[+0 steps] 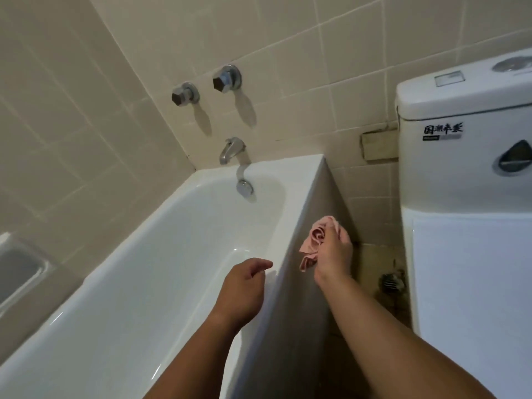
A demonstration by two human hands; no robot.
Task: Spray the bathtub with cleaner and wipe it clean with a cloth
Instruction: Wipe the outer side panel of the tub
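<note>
A: White glossy enamel bathtub (161,249), running from lower left of the frame up to centre, below the chrome spout (231,151). Looks clean and shiny inside; no foam, no streaks, no droplets to be made out. Hard to judge whether sprayed already.

B: Any cleaner bottle?

A: None in view. So spraying either done or not begun; cannot tell which. Wiping probably in hand or about to be, judging by the cloth.

B: And the cloth?

A: Crumpled pink cloth (315,240), right of centre, outside the tub against its grey outer panel (302,312), above the floor beside the white ceramic toilet (466,156).

B: Held how?

A: Bunched in the right hand (334,254), fingers curled closed round it, folds spilling out on the left and top.

B: Left hand?

A: Left hand (244,286) empty, hovering over the tub's near rim at lower centre. Fingers loosely bent, half curled, forefinger and thumb slightly parted and pointing right. Whether touching the rim, unclear.
</note>
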